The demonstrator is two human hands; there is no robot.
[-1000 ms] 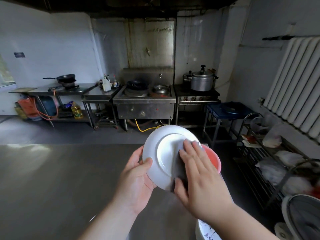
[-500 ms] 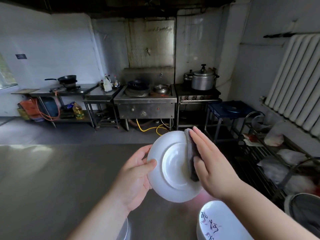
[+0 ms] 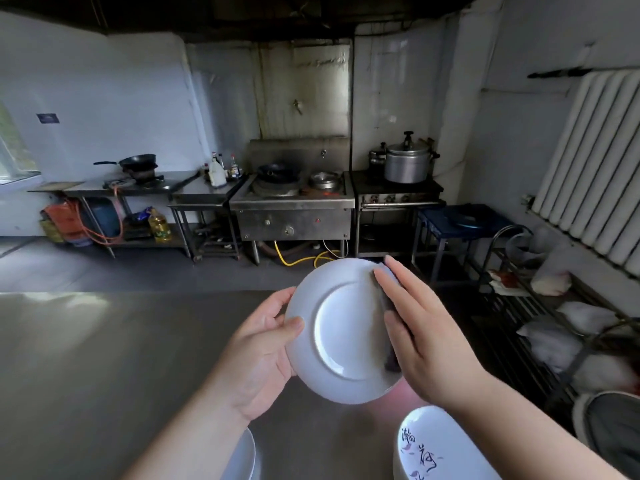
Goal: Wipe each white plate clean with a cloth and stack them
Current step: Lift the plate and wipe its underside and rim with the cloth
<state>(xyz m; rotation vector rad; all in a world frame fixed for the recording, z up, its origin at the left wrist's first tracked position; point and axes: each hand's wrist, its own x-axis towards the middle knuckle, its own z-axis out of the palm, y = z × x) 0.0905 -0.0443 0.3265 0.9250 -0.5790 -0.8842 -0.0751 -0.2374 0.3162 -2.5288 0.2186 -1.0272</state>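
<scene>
1. One view only, head-worn wide-angle, so nothing's shared with another camera.
2. It looks forward and down over a steel table (image 3: 104, 358), close on the hands at lower centre.
3. It faces the far wall, stove (image 3: 294, 206) dead ahead, edges bent by the lens.

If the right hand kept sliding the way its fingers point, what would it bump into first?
Probably nothing close. The right hand points up and away along the plate, past its far rim. Beyond lies open floor, then the stove; depth is unclear.
</scene>
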